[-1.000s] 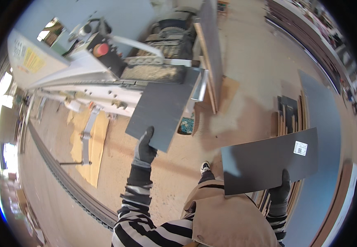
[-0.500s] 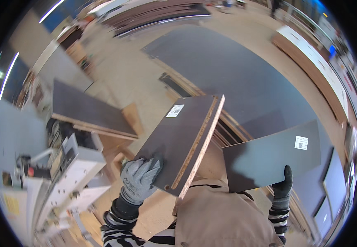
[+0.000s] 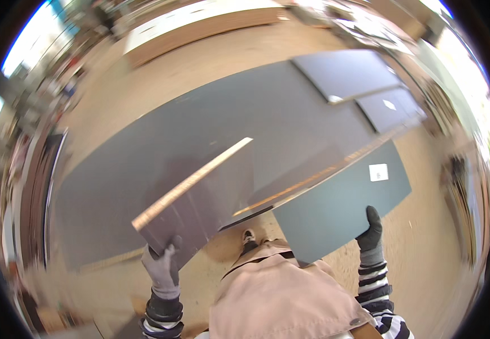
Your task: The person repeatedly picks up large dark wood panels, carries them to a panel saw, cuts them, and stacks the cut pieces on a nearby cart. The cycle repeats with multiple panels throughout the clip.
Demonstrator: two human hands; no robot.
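Observation:
My left hand (image 3: pixel 163 263), in a grey glove, grips a dark board (image 3: pixel 197 195) with a pale chipboard edge, held tilted at left of centre. My gloved right hand (image 3: pixel 372 229) grips another dark grey board (image 3: pixel 338 209) that carries a white label, at the lower right. In front of me and behind both boards lies a large dark grey sheet (image 3: pixel 171 124). Two smaller dark panels, one (image 3: pixel 346 73) above the other (image 3: pixel 392 113), lie on its far right part.
Beyond the big sheet is a long white-topped stack of boards (image 3: pixel 199 25). Upright stacks of sheets stand at the left (image 3: pixel 36 198) and right (image 3: pixel 459 220) edges. My foot (image 3: pixel 249 237) is on the brown floor (image 3: pixel 437 282) below the sheet.
My view has swung round to the right, from the white machine to the large sheet. The left board has come up off the machine and is now tilted, edge upward. Both boards stay held.

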